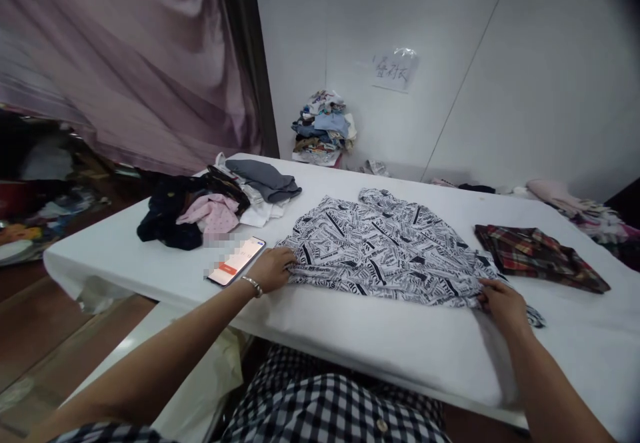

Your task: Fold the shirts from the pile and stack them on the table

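Checked clothing (330, 406) on the wearer is closest, just below the near edge of the white table (390, 330). Printed garment (380, 250), black-on-white newsprint pattern, lies spread mid-surface; hem roughly parallel to the near edge, set back from it. Some creases; upper part bunched toward the far edge.

Person's left hand (273, 270): fingers close together, pinching the left end of the hem. Wrist carries a bracelet (256, 288). Right hand (501, 302): thumb and fingers pinching the right end of the hem. Bit of patterned cloth (536, 317) pokes out past that hand; can't tell if same piece.

Phone (236, 262) lies just beside the left hand, toward the near edge, screen up and lit, part of it pixelated. Loose heap near the left edge: navy garment (167, 220), pink garment (213, 213), grey garment (265, 178) over a white garment (261, 211).

Plaid garment (540, 256), red/brown, folded into a flat block, right of the printed one, toward the far edge. More clothes (555, 196) past the far edge, right side. Clothes stack (325, 126) past the far-left corner, against the wall (450, 23). Handwritten sheet (395, 70) up on that wall. Pinkish curtain (150, 50) hangs beyond the left edge.
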`<state>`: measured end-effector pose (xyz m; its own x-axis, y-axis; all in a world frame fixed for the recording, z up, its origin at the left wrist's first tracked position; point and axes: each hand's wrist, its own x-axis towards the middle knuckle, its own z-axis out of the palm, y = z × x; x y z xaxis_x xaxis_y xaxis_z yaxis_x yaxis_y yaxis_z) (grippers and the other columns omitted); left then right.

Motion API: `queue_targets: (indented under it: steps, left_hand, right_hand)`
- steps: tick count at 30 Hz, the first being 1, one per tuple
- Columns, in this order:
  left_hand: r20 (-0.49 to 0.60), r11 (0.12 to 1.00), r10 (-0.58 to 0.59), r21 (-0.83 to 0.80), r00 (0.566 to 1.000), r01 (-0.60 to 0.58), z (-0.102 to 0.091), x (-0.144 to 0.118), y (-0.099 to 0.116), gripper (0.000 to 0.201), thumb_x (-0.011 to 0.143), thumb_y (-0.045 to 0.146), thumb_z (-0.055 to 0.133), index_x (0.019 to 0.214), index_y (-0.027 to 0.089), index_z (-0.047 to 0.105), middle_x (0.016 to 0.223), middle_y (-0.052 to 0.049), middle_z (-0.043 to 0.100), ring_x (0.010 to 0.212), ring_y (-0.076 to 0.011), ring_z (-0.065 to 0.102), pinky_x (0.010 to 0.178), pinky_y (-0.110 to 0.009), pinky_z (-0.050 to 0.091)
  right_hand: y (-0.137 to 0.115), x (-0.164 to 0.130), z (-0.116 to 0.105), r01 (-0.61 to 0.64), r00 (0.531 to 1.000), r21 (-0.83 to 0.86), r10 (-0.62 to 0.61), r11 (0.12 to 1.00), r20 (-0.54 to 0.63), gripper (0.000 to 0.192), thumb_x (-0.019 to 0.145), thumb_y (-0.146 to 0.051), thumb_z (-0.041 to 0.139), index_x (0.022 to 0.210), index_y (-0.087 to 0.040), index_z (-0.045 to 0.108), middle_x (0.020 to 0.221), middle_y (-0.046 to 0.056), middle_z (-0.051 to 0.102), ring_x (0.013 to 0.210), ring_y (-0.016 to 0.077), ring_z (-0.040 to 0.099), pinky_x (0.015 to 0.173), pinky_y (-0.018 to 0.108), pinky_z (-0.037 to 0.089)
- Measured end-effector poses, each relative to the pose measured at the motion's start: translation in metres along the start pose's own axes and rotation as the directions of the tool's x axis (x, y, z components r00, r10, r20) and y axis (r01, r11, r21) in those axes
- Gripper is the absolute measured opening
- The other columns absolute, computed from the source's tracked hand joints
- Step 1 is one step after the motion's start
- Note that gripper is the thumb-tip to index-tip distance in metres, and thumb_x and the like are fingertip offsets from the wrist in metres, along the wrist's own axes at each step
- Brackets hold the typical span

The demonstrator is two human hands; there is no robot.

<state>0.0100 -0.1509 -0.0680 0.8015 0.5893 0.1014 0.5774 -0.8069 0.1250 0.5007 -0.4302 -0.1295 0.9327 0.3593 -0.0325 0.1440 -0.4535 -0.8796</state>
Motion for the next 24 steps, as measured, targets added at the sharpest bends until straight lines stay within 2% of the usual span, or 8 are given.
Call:
queue_targets:
  steps: [3,6,9,13,15,17,20,24]
  left_hand:
    - [-0.139,0.998,-0.044,-0.05,0.989,0.038,-0.006,0.008,0.006,0.021,0.085,0.029,0.05,0.096,0.019,0.066,0.101,-0.007,0.068,0.095,-0.0218,0.062,0.087,-0.039,0.045]
    - [-0.251,0.998,-0.017,-0.07,0.968,-0.001,0.0,0.023,0.013,0.03,0.091,0.038,0.045,0.1,0.018,0.065,0.109,-0.01,0.067,0.103,-0.0222,0.061,0.093,-0.04,0.044]
    - [-0.235,0.997,0.059,-0.029,0.97,-0.068,0.016,0.037,0.022,0.036,0.092,0.038,0.045,0.117,0.019,0.062,0.131,-0.013,0.059,0.124,-0.0252,0.051,0.105,-0.045,0.037]
    - [-0.049,0.999,0.007,0.044,0.999,-0.005,0.042,0.044,0.031,0.052,0.09,0.044,0.046,0.136,0.022,0.05,0.15,-0.014,0.04,0.14,-0.0316,0.032,0.11,-0.059,0.023]
    - [0.042,0.996,-0.072,0.065,0.997,0.069,0.051,0.044,0.031,0.058,0.089,0.048,0.043,0.141,0.021,0.045,0.152,-0.015,0.036,0.141,-0.0332,0.029,0.109,-0.062,0.021]
    - [0.09,0.992,-0.106,0.077,0.99,0.1,0.057,0.044,0.027,0.063,0.089,0.051,0.04,0.144,0.02,0.041,0.153,-0.015,0.034,0.142,-0.0335,0.027,0.109,-0.062,0.021]
    - [0.102,0.992,-0.096,0.092,0.99,0.087,0.06,0.047,0.022,0.066,0.088,0.051,0.038,0.146,0.019,0.038,0.154,-0.015,0.032,0.143,-0.0334,0.024,0.11,-0.062,0.02]
    - [0.1,0.992,-0.083,0.106,0.992,0.072,0.061,0.049,0.022,0.065,0.088,0.049,0.036,0.145,0.019,0.04,0.154,-0.014,0.033,0.143,-0.0341,0.025,0.109,-0.064,0.021]
  right_hand:
    - [-0.012,-0.006,-0.01,-0.036,0.999,-0.165,0.04,0.986,0.024,0.042,0.062,-0.025,0.061,0.101,-0.014,0.07,0.053,0.003,0.063,0.045,0.0193,0.055,0.045,0.029,0.042]
    - [-0.023,-0.011,-0.018,0.159,0.986,-0.504,-0.162,0.849,0.038,0.043,0.069,-0.028,0.06,0.108,-0.014,0.068,0.073,0.01,0.07,0.067,0.0257,0.063,0.061,0.035,0.047]
    - [-0.038,-0.023,-0.008,0.367,0.904,-0.626,-0.421,0.688,0.066,0.044,0.08,-0.034,0.051,0.117,-0.016,0.064,0.102,0.016,0.068,0.091,0.0288,0.063,0.079,0.041,0.048]
    - [-0.055,-0.048,0.033,0.665,0.741,-0.4,-0.622,0.631,0.252,0.046,0.088,-0.043,0.044,0.124,-0.019,0.061,0.131,0.014,0.057,0.121,0.0281,0.051,0.101,0.043,0.04]
    - [-0.055,-0.055,0.054,0.714,0.699,-0.358,-0.59,0.602,0.404,0.05,0.089,-0.046,0.046,0.131,-0.019,0.057,0.146,0.013,0.045,0.135,0.031,0.037,0.11,0.047,0.03]
    - [-0.049,-0.056,0.067,0.677,0.729,-0.424,-0.468,0.602,0.499,0.053,0.092,-0.047,0.044,0.137,-0.02,0.051,0.152,0.012,0.037,0.141,0.0342,0.028,0.112,0.054,0.02]
    - [-0.04,-0.056,0.074,0.633,0.762,-0.502,-0.357,0.589,0.541,0.056,0.095,-0.05,0.038,0.143,-0.022,0.043,0.156,0.01,0.027,0.145,0.0322,0.019,0.114,0.055,0.011]
    - [-0.041,-0.056,0.072,0.607,0.775,-0.495,-0.325,0.621,0.542,0.058,0.094,-0.053,0.039,0.144,-0.025,0.041,0.158,0.008,0.024,0.146,0.0289,0.016,0.115,0.053,0.008]
